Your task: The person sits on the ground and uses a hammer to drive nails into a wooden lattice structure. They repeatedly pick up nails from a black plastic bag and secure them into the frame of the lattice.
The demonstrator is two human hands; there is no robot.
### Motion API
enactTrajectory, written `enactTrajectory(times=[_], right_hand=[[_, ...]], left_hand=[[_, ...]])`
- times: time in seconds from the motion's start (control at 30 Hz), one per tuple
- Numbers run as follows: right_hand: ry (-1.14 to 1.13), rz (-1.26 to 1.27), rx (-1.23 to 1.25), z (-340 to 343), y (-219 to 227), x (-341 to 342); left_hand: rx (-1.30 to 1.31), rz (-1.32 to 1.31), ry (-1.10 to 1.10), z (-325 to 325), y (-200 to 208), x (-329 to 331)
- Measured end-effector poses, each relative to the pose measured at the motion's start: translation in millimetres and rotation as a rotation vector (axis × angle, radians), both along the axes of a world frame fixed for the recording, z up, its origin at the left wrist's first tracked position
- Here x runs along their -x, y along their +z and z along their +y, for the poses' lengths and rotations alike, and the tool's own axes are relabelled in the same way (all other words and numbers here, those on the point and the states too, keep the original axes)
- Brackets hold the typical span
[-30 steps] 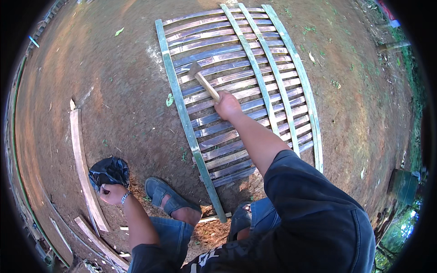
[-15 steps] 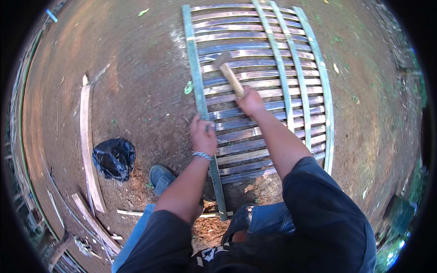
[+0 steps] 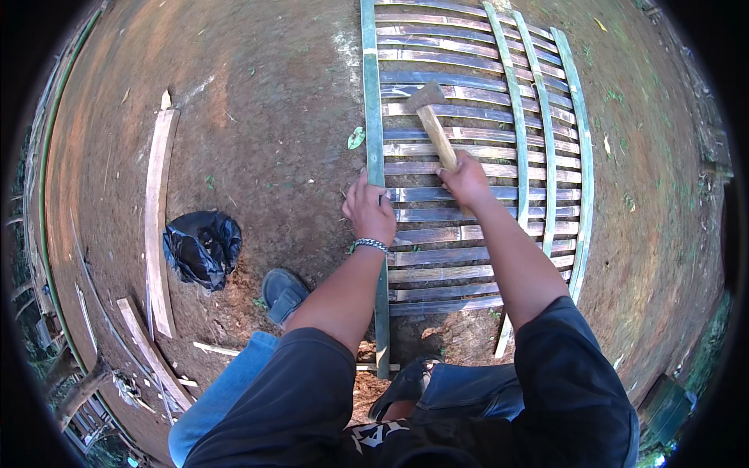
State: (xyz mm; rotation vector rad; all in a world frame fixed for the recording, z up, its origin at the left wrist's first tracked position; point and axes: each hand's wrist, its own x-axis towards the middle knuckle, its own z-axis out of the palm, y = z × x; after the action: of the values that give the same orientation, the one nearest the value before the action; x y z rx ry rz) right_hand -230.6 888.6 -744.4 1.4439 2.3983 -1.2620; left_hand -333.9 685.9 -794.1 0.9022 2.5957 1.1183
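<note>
My right hand [image 3: 468, 182] is closed round the wooden handle of a hatchet [image 3: 437, 136]. Its dark metal head is held above the slats of a bamboo lattice panel [image 3: 445, 193], left of the middle. My left hand [image 3: 370, 209], with a bracelet at the wrist, straddles the panel's green left rail [image 3: 374, 117], fingers on the outer side and thumb toward the slats. Whether a small piece is also pinched there is hidden. The panel lies on the ground, its brown slats crossing several long green strips.
A black plastic bag [image 3: 202, 248] sits on the bare soil at the left, beside a long flat wooden strip [image 3: 159, 210]. A shorter strip [image 3: 152, 351] lies nearer. My shoe [image 3: 282, 295] is left of the rail. A green hose [image 3: 48, 187] runs along the far left.
The view has shifted, so the panel appears farther right and more upright. My left hand remains at the green rail, and the hatchet stays in my right hand above the slats.
</note>
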Motion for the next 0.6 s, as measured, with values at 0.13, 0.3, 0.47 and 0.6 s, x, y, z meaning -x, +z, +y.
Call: enactTrajectory(times=[0.13, 0.3, 0.47, 0.6], right_hand=[[0.099, 0.029, 0.014, -5.7, 44.5, -19.9], [0.281, -0.327, 0.180, 5.0, 111.0, -26.0], [0.502, -0.233, -0.015, 20.6, 105.5, -44.3], [0.407, -0.125, 0.013, 16.2, 116.4, -35.6]], left_hand=[[0.019, 0.018, -0.002, -5.2, -1.1, 2.0], [0.039, 0.042, 0.008, -5.0, -1.3, 1.7], [0.046, 0.047, -0.013, -3.1, -5.5, 0.0], [0.033, 0.075, -0.008, -5.7, -7.0, 1.5]])
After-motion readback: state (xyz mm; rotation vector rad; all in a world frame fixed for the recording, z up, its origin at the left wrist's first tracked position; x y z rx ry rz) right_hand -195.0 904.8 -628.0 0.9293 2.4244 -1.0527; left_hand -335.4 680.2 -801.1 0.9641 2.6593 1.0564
